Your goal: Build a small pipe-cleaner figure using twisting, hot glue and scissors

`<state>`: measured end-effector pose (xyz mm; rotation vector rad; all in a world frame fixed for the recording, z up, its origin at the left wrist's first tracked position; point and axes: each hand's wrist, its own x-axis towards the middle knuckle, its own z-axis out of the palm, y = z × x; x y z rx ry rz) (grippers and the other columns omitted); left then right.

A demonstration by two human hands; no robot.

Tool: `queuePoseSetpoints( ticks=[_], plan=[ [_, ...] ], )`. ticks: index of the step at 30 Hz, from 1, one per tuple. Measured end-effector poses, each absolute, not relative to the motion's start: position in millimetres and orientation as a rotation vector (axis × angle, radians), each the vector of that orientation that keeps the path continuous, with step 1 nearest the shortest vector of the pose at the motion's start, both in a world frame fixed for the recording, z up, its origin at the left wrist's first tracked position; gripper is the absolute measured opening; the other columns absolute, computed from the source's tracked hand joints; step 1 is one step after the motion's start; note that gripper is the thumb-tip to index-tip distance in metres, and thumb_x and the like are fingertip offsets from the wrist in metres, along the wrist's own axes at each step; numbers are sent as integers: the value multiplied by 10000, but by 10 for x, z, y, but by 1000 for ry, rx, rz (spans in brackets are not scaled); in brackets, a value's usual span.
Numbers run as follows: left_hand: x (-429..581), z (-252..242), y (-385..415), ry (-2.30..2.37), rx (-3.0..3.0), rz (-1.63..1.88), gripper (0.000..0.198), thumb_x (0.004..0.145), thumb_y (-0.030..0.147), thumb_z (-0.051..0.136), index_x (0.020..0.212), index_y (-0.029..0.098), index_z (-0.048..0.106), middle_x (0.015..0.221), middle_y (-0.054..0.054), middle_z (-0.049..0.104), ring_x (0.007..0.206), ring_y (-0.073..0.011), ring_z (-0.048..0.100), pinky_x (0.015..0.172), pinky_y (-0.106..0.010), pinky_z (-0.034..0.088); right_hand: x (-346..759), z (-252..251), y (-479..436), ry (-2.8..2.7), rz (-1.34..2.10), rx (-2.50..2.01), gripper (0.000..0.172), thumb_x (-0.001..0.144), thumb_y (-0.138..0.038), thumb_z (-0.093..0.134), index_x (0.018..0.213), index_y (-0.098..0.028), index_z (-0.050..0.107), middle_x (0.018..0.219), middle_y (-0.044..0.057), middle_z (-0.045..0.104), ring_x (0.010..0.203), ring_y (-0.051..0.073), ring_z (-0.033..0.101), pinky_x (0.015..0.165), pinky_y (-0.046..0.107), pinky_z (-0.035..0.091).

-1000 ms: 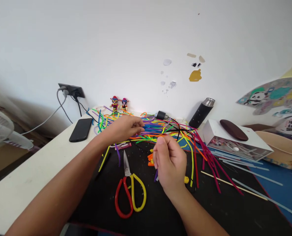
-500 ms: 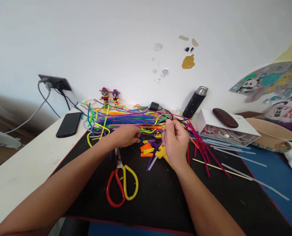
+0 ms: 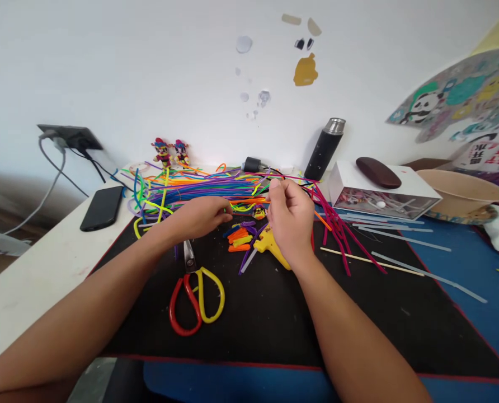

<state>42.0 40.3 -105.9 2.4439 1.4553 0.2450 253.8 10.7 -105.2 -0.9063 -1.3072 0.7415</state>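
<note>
A heap of coloured pipe cleaners (image 3: 199, 190) lies across the back of a black mat (image 3: 274, 324). My left hand (image 3: 199, 215) rests on the near edge of that heap, its fingers curled and pinching a strand at their tips. My right hand (image 3: 289, 221) hovers just right of it, thumb and fingers pinched on a thin strand that I cannot make out. Beneath the right hand lie a yellow glue gun (image 3: 270, 246) and short cut pieces (image 3: 239, 238) in orange, yellow and purple. Red-and-yellow scissors (image 3: 193, 294) lie in front of my left hand.
A black phone (image 3: 102, 207) lies on the white table at left, by a wall socket with cables (image 3: 67, 137). Two small figures (image 3: 169, 152), a black flask (image 3: 327, 146), a white box (image 3: 379, 193) with a dark case, clear glue sticks (image 3: 400, 238) and a wooden skewer (image 3: 371, 260) lie behind and right.
The view has tilted down and drifted right. My left hand drew back from the heap's middle to its near edge. My right hand rose and moved toward the pile, uncovering the glue gun.
</note>
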Motion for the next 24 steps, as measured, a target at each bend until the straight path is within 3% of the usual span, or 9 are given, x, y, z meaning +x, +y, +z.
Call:
queuePoseSetpoints(
  ticks=[6,12,18,24],
  plan=[
    [529,-1157,389,1396,2540,225,218,904,188,546,999,211,741,1020,-69,777,911,-235,691,765,-305,457,2523,-1056,92,-1380,658,-930,432,1048,-497,566,716,-239,465,608,-51,386,534,124,369,521,283,302],
    [551,-1240,392,1382,2487,216,181,939,304,600,1006,208,738,945,-62,762,806,-218,669,696,-295,439,2512,-1062,103,-1415,627,-946,426,1056,-487,542,720,-236,466,615,-55,377,542,123,361,541,287,297],
    [573,-1306,405,1429,2516,208,182,938,249,557,917,205,732,950,-75,764,839,-229,676,723,-304,458,2461,-1094,65,-1532,605,-974,439,1059,-478,532,702,-231,465,606,-57,352,562,125,342,545,282,280],
    [366,-1106,493,1595,2350,511,189,907,326,584,957,201,716,891,-52,756,768,-215,660,687,-301,440,2457,-1103,67,-1534,644,-997,431,1058,-474,537,705,-232,488,594,-59,372,543,126,354,542,284,282]
  ],
)
